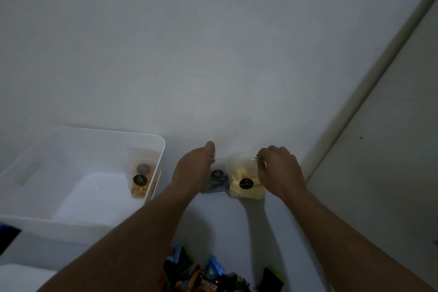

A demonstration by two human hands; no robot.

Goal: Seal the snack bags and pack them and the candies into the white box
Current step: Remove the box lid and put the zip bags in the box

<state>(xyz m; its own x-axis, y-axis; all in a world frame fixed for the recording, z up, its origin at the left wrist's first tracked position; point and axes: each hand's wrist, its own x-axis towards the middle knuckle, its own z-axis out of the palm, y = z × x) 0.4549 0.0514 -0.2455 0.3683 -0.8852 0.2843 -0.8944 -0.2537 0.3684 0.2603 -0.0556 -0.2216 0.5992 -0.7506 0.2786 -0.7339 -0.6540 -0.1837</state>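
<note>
A: Layout, big to small. Pale table (213, 66), dim light. White box (47, 223) on the left, open top. One packed bag (141, 179) leans against its right wall, black label facing up.

B: Candies?

A: Loose heap of candies (201, 275) at the near edge, none boxed yet. Two snack bags are out on the table, right of the box: a yellow-chip bag (244, 181) and, touching its left side, a dark bag (216, 181) half hidden by the wrist.

B: Hands?

A: Set apart, one at each end of the yellow-chip bag's top edge. Left hand (192, 168) pinches the left corner, right hand (282, 168) the right, with the clear strip taut between them. Looks like sealing in progress.

B: Handling notes?

A: Judgement only: thin clear film, light, slippery, contents brittle. Hold it by the top strip and press along the seal. Don't squeeze the belly. Lift by the sealed edge or support it from underneath.
</note>
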